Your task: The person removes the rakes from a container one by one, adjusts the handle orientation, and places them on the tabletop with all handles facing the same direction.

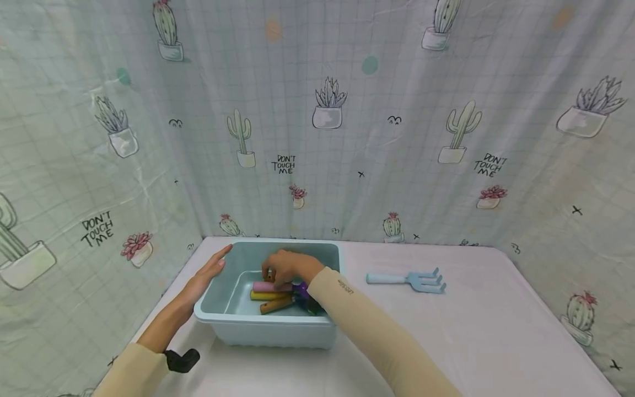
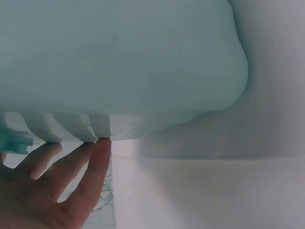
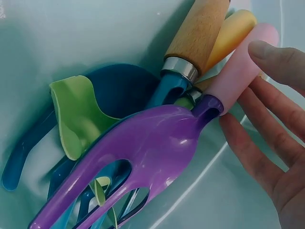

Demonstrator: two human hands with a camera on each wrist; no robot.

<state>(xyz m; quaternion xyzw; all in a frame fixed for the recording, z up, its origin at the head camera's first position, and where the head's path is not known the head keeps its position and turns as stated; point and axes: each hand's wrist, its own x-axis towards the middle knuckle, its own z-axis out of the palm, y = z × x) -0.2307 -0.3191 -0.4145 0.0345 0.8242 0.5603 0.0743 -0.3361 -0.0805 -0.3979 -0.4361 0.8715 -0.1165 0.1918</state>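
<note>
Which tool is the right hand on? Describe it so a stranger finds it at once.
Start at the pale blue tub on the white table. Inside, the right hand touches the purple fork. Unlike its wooden- and yellow-handled neighbours, it alone has a pink handle.

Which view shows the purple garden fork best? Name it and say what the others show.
The right wrist view: the purple garden fork fills the frame, its tines and pink handle plain, the right hand at the handle. The head view shows only a purple sliver inside the bin, behind the sleeve. The left wrist view shows none of it.
</note>
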